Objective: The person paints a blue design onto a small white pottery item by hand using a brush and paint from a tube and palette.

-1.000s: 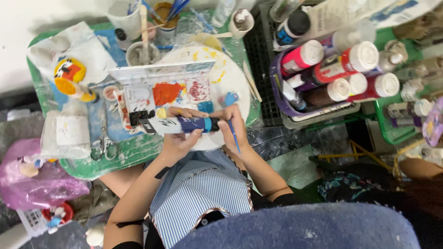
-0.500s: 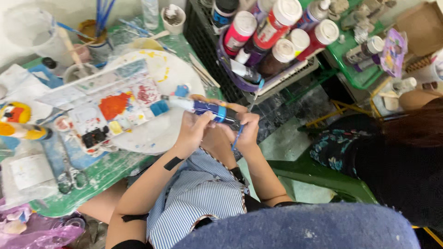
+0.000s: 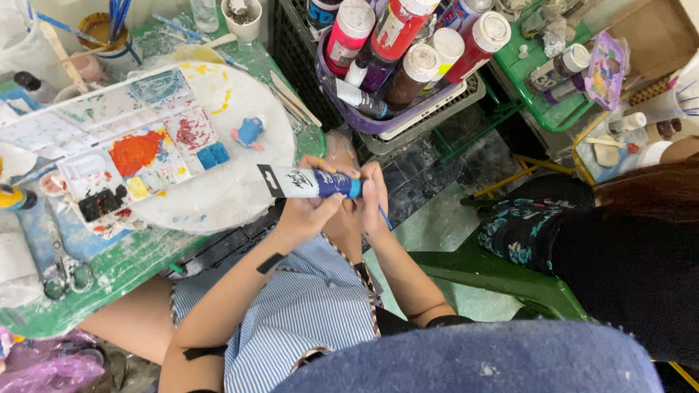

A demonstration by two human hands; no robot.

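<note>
A craft painting studio: smeared palette (image 3: 138,164), brush cup (image 3: 109,33), basket of paint bottles (image 3: 408,65).

A white-and-blue paint tube (image 3: 309,182) with a black crimped end lies level between both hands, just off the desk's (image 3: 131,266) edge. Behind it, a purple basket (image 3: 378,124) holds capped paint bottles (image 3: 397,29), red, pink and brown. At far right stands a small labelled bottle (image 3: 557,69) on a green tray (image 3: 542,109).

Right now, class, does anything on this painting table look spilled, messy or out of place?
Yes. The green table top is smeared with dried paint, and the white round plate carries yellow splashes. A small blue figurine lies on that plate.
</note>
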